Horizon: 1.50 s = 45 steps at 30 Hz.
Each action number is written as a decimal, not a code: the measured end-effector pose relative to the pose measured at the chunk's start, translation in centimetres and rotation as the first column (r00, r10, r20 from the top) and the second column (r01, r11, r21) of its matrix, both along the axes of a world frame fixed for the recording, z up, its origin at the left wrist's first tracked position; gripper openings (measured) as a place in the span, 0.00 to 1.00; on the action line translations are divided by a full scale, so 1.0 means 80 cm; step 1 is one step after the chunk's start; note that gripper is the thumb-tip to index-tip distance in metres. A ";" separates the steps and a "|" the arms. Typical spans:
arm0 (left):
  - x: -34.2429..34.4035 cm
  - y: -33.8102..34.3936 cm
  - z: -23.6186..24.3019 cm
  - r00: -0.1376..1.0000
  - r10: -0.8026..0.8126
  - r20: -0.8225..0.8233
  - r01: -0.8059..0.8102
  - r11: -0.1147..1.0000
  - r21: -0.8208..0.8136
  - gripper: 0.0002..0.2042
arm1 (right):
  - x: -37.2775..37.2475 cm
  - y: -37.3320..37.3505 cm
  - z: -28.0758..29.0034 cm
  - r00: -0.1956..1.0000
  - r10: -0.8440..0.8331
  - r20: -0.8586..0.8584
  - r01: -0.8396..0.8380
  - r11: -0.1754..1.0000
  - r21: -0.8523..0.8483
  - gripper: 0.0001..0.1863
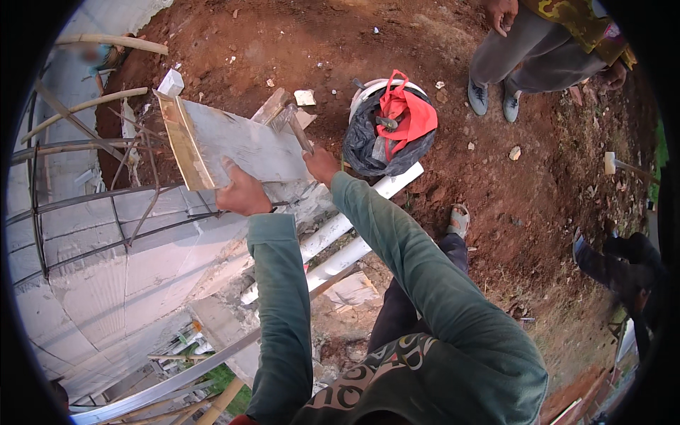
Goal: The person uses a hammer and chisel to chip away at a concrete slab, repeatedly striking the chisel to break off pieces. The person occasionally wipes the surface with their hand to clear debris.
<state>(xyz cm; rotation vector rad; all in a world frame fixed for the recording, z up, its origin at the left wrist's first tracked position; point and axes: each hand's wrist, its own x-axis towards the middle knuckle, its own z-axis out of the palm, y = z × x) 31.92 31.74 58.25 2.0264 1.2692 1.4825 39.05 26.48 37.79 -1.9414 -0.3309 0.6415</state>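
Observation:
My left hand point(244, 190) grips the near edge of a flat wooden board point(241, 145), which has a lighter wooden strip point(183, 142) along its left side. My right hand point(324, 165) is closed round the handle of a hammer point(302, 136). The hammer's head lies over the board's far right corner, close to a short wood block point(271, 106); whether it touches either one I cannot tell. Just right of the hammer stands a bucket point(360, 92) lined with a black plastic bag point(365, 145), with a red bag point(411, 113) on top.
Two white pipes point(400, 180) run below my right forearm. Steel bars point(71, 198) and bamboo poles point(85, 112) cross the left side over pale concrete. A person in grey trousers point(528, 53) stands at the far right; another in dark clothing point(627, 262) is lower right. A mallet point(610, 163) lies nearby.

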 end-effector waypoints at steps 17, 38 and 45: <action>-0.015 -0.026 -0.017 0.998 -0.054 0.032 0.057 0.993 -0.099 0.31 | -0.331 -0.397 0.018 0.689 -0.150 -0.709 0.096 0.989 -0.117 0.26; -0.004 0.026 -0.050 0.968 0.117 -0.222 -0.112 0.993 0.035 0.37 | -0.322 -0.496 0.002 0.712 -0.347 -0.610 0.266 0.938 -0.223 0.15; -0.081 -0.077 0.049 0.995 -0.051 0.091 0.082 0.921 -0.382 0.26 | -0.337 -0.510 0.016 0.797 -0.367 -0.480 0.302 0.930 -0.211 0.15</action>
